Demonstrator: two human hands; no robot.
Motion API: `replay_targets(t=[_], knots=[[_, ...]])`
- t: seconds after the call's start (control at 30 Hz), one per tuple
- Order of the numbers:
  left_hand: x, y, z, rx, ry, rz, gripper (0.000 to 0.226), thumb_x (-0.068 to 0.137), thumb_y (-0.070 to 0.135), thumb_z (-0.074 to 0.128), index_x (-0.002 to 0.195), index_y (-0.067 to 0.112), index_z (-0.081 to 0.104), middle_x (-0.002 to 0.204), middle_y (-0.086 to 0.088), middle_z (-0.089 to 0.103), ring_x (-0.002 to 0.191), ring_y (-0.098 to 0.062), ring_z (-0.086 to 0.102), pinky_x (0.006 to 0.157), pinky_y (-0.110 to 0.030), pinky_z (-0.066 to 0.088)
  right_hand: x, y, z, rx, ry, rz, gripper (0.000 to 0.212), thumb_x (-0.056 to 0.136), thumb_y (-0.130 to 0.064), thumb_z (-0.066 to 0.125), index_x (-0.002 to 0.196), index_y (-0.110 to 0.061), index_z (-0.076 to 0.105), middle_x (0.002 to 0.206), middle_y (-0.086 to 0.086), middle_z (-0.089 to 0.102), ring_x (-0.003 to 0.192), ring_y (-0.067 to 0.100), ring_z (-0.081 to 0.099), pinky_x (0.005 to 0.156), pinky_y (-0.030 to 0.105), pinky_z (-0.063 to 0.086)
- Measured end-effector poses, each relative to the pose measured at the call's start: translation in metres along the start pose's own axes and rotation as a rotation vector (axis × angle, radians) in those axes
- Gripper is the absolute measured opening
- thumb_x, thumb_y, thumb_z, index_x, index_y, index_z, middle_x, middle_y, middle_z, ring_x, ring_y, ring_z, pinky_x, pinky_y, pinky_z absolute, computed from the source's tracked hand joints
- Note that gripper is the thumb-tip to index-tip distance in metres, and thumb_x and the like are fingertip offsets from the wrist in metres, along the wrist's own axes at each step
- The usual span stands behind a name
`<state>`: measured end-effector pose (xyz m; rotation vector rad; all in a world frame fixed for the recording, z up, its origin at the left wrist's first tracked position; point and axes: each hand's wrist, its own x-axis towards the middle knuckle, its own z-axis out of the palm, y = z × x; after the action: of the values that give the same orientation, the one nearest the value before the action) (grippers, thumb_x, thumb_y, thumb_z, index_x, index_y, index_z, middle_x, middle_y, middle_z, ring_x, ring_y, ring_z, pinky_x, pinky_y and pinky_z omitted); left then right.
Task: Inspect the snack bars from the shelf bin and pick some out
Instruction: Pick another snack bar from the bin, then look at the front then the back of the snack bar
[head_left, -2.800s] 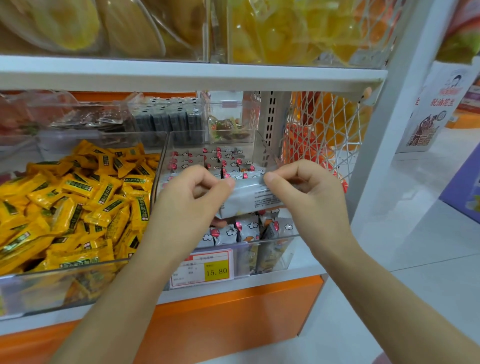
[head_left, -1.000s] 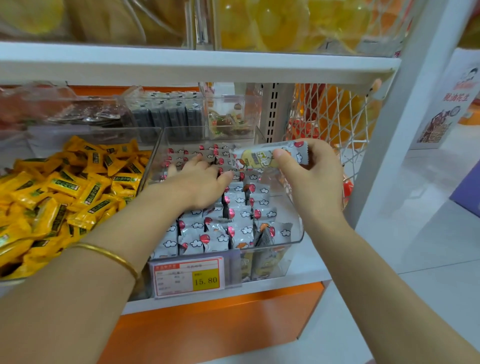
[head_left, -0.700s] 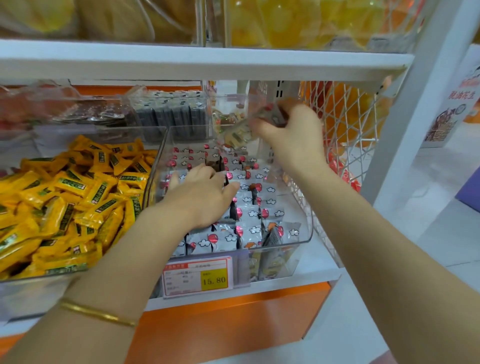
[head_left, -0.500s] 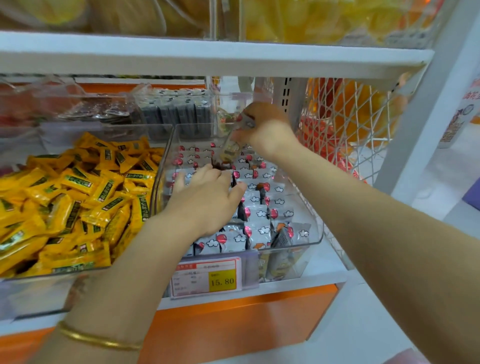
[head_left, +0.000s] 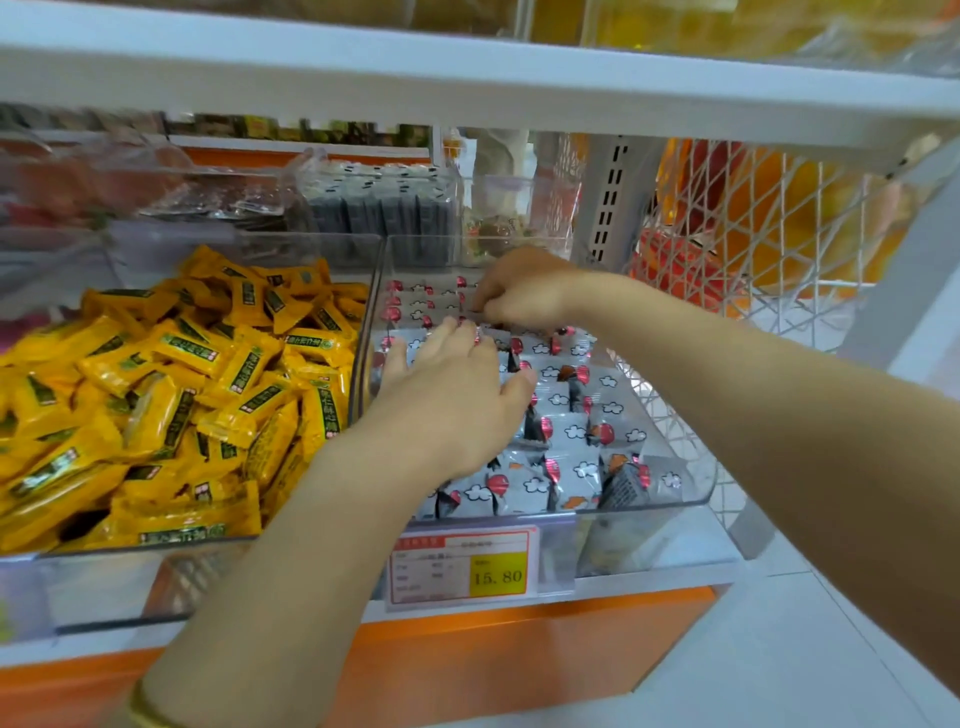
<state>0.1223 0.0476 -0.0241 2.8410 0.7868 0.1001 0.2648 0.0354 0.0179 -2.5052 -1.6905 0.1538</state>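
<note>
Grey snack bars (head_left: 574, 432) with white clouds and red dots fill a clear plastic bin (head_left: 691, 499) on the lower shelf. My left hand (head_left: 457, 400) lies flat on the bars in the middle of the bin, fingers straight and slightly spread. My right hand (head_left: 522, 288) reaches to the back of the bin, fingers curled down. Its fingertips pinch a grey bar at the rear row, and the hand hides most of that bar.
A bin of yellow wrapped snacks (head_left: 182, 389) stands directly left. Dark packs (head_left: 384, 218) sit in a bin behind. A white wire basket (head_left: 753, 234) hangs right of the shelf post. The upper shelf board (head_left: 467, 78) overhangs. A price tag (head_left: 462, 566) reads 15.80.
My right hand carried the bar it held from above the bin's right side to the back and lowered it onto the rear row. My left hand stayed flat on the bars.
</note>
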Motion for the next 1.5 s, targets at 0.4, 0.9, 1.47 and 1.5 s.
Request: replay_targets(t=[0.4,0.9,1.47,1.5], knots=[[-0.005,0.002,-0.002,-0.029,-0.003,0.011,0.063,0.096,0.051,0.017,0.147,0.014,0.016,0.158,0.002,-0.001,0.143,-0.014,-0.012,0.112,-0.046,-0.010,0.028,0.001,0.009,-0.082,0.252,0.022,0.015,0.090,-0.019,0.058,0.096,-0.013,0.071,0.105,0.005,0.066,0.099,0.024,0.059,0.092,0.036,0.049],[-0.026,0.013,-0.015,-0.373,0.406,-0.001,0.038,0.097,0.019,0.041,0.131,0.004,0.045,0.144,-0.007,0.034,0.130,-0.017,0.030,0.101,-0.023,0.022,-0.067,0.003,-0.013,0.645,0.800,0.163,0.007,0.091,-0.005,0.053,0.089,-0.006,0.060,0.077,0.000,0.059,0.066,0.011,0.053,0.064,0.023,0.047],[-0.048,0.008,-0.013,-1.044,0.386,-0.055,0.016,0.096,0.026,0.046,0.093,0.025,0.062,0.072,0.004,0.064,0.051,-0.001,0.053,0.054,-0.023,0.046,-0.168,-0.001,0.011,1.530,0.636,0.179,0.005,0.093,-0.005,0.054,0.090,-0.001,0.053,0.076,0.013,0.058,0.065,0.021,0.065,0.063,0.027,0.056],[-0.048,0.008,-0.013,-1.116,0.378,-0.069,0.016,0.096,0.025,0.045,0.092,0.024,0.061,0.075,0.001,0.063,0.054,-0.004,0.056,0.055,-0.027,0.047,-0.168,0.000,0.012,1.586,0.605,0.166,0.005,0.092,-0.005,0.056,0.089,-0.001,0.054,0.074,0.012,0.059,0.065,0.020,0.065,0.063,0.025,0.055]])
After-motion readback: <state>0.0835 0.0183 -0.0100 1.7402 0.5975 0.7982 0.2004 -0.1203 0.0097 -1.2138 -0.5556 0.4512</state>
